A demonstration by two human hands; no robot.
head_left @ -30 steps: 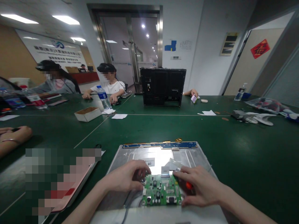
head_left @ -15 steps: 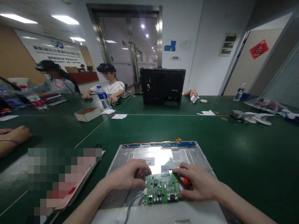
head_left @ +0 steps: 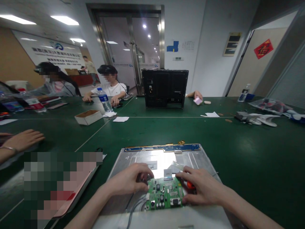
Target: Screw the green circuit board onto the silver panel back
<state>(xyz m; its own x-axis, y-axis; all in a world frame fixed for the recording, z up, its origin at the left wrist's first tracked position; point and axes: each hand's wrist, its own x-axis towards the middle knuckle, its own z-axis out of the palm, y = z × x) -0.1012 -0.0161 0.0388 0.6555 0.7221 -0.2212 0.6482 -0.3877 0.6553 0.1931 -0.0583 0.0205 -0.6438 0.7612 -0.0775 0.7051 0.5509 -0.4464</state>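
A green circuit board [head_left: 164,193] lies over the lower part of a silver metal panel [head_left: 197,162], which has a long blue circuit strip [head_left: 152,148] along its far edge. At the board's left edge, my left hand [head_left: 133,178] is closed with thumb and fingers against it. My right hand [head_left: 200,186] grips the right edge the same way, partly covering an orange-red object [head_left: 190,185] of a kind I cannot make out. A flat ribbon cable [head_left: 168,174] meets the board's far edge. Grey cables [head_left: 132,210] run out on its left.
Left of the panel lies a pink, partly blurred flat item [head_left: 69,203]; another person's hand [head_left: 26,140] rests beyond it. Farther back are a white box [head_left: 88,117], a water bottle [head_left: 104,98] and a black monitor-like casing [head_left: 165,89]. White-and-grey parts [head_left: 256,118] lie right.
My hands and the board hold nearly the same position. The other person's hand at the left has moved rightward with fingers stretched out. A standing person now shows in the far background.
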